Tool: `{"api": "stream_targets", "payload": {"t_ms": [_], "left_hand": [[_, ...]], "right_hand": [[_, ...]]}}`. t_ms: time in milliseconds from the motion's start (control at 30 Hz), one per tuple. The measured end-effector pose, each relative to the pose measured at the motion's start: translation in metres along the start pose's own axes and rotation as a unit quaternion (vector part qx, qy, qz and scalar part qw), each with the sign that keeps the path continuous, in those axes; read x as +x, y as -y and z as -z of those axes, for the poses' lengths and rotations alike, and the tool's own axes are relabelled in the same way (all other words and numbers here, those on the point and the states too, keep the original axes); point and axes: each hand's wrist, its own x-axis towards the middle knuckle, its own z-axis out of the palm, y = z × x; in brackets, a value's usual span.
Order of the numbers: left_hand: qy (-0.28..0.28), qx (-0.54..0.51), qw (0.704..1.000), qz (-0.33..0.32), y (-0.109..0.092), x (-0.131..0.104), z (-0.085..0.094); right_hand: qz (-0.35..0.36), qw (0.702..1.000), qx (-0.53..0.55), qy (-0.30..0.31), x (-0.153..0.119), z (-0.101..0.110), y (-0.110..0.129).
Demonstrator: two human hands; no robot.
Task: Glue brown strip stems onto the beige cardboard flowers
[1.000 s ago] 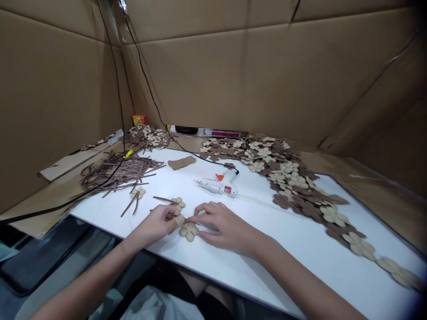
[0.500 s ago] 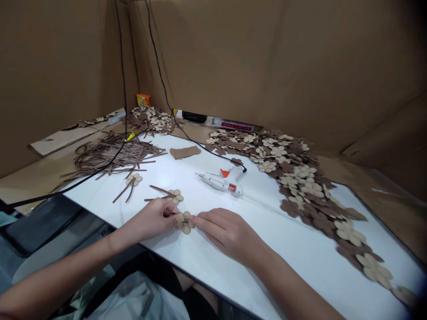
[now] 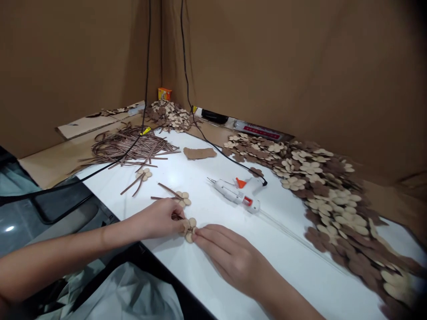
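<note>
My left hand [image 3: 160, 218] and right hand [image 3: 230, 253] — both grips pinched narrow on tan flower piece [image 3: 189, 228], flat on white bench [image 3: 213, 249], glue gun [image 3: 236, 195] near.

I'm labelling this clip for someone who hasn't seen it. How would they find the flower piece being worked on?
Start at the white tabletop and go to its near edge, where the left hand and right hand meet. The tan flower cutout lies flat between their fingertips. Unlike the other two stemmed flowers behind it, hands touch this one.
</note>
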Motion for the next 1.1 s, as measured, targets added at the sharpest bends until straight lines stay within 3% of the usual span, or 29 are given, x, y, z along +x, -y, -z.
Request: {"api": "stream_targets", "payload": {"t_ms": [100,233,867,1100], "left_hand": [[-0.008,0.004,1.000,-0.001,-0.001,0.000,-0.001],[0.002,0.007,1.000,0.019,0.001,0.000,-0.002],[-0.013,-0.006,1.000,0.016,0.001,0.000,-0.001],[-0.016,0.008,1.000,0.025,-0.003,0.002,-0.001]], "right_hand": [[-0.018,0.999,0.037,-0.015,0.001,-0.001,-0.002],[-0.020,0.999,-0.010,-0.029,-0.002,-0.004,-0.002],[0.020,0.988,-0.151,0.028,-0.010,-0.009,0.004],[0.030,0.984,-0.175,0.022,-0.008,-0.011,0.005]]}}
